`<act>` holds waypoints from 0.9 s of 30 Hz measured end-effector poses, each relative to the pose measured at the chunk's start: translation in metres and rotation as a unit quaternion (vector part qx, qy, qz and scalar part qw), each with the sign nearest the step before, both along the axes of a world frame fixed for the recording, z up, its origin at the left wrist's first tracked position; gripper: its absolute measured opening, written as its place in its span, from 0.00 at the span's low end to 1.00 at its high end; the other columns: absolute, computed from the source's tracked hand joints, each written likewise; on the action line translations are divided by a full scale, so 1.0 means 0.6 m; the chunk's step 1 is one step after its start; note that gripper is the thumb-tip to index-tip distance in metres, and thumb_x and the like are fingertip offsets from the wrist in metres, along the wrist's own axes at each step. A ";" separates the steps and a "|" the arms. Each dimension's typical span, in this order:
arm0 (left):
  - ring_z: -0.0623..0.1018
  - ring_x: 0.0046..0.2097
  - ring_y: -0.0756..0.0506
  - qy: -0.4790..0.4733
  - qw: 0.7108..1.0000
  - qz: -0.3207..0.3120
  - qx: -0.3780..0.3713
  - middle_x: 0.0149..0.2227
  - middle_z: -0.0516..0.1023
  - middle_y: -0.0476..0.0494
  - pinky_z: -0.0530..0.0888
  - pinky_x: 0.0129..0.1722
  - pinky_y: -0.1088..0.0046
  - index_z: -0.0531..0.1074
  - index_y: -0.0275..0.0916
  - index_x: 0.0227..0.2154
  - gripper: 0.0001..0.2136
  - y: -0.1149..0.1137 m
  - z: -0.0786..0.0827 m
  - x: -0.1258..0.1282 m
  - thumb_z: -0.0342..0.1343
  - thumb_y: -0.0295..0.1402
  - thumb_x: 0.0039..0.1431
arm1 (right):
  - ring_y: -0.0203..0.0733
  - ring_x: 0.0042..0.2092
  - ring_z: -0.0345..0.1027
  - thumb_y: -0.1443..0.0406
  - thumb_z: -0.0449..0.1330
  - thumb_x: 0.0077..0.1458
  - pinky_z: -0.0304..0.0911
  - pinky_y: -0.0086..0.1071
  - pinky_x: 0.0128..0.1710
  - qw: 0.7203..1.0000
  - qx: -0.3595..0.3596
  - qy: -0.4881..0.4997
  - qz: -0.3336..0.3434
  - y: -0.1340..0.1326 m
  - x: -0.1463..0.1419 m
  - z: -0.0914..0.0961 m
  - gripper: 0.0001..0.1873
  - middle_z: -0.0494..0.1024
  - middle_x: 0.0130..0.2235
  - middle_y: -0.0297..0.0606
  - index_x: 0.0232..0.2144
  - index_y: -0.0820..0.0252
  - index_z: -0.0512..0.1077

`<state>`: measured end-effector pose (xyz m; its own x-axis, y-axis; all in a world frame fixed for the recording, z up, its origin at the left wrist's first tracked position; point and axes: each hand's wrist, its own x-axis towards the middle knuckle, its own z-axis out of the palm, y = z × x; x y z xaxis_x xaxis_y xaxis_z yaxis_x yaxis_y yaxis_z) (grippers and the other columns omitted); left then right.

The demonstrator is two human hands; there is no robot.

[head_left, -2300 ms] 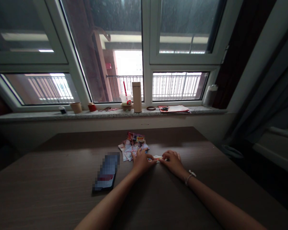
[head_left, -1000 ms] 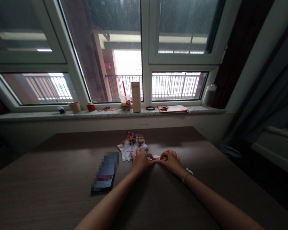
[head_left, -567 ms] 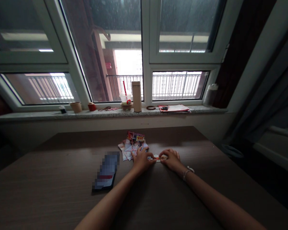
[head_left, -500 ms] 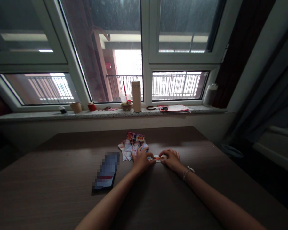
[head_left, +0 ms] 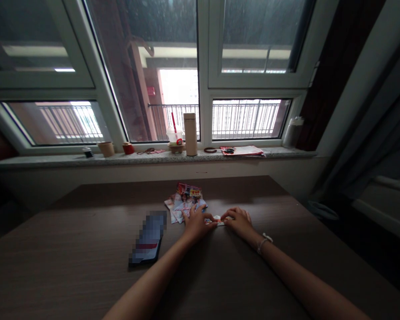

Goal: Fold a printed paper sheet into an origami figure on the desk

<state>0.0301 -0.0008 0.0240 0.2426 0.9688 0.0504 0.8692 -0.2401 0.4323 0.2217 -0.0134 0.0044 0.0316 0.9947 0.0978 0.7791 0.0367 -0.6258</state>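
Note:
Both my hands rest on a dark wooden table (head_left: 86, 266), side by side. My left hand (head_left: 196, 224) and my right hand (head_left: 239, 222) are curled, fingertips pinching the two ends of a small folded strip of colourful paper (head_left: 216, 219) that lies flat between them. Only a short middle part of the strip shows. A loose pile of colourful printed papers (head_left: 184, 202) lies just beyond my left hand, touching its fingers. A bracelet sits on my right wrist.
A dark phone (head_left: 149, 240) lies on the table left of my left forearm. The window sill (head_left: 36, 161) behind holds a tall beige flask (head_left: 190, 134), a plastic cup with a red straw (head_left: 174, 135), small cups, scissors and red papers (head_left: 242, 151). A dark curtain hangs at right.
Hardly anything has moved. My right hand's fingers have shifted slightly along the paper strip, and both hands have stayed pinched on it.

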 end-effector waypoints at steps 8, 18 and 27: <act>0.51 0.70 0.30 0.004 1.000 0.006 0.003 0.67 0.63 0.48 0.40 0.63 0.31 0.82 0.55 0.37 0.09 -0.004 0.011 0.005 0.63 0.47 0.55 | 0.49 0.55 0.61 0.54 0.67 0.50 0.45 0.44 0.60 0.999 0.026 -0.019 -0.005 -0.007 -0.007 0.004 0.09 0.73 0.48 0.35 0.35 0.45 0.79; 0.49 0.70 0.26 0.016 1.000 0.003 -0.011 0.67 0.62 0.50 0.37 0.60 0.25 0.82 0.56 0.37 0.07 0.000 0.011 0.003 0.63 0.44 0.56 | 0.50 0.56 0.60 0.54 0.67 0.50 0.44 0.47 0.61 0.999 0.023 -0.023 -0.001 -0.002 -0.006 -0.001 0.08 0.72 0.48 0.35 0.35 0.44 0.79; 0.45 0.72 0.26 0.021 0.998 -0.018 -0.058 0.70 0.55 0.51 0.33 0.60 0.28 0.81 0.59 0.41 0.09 0.009 0.016 -0.009 0.62 0.44 0.58 | 0.49 0.57 0.60 0.56 0.66 0.51 0.44 0.45 0.61 1.000 0.016 -0.020 0.003 -0.005 -0.005 0.004 0.08 0.72 0.49 0.35 0.35 0.45 0.79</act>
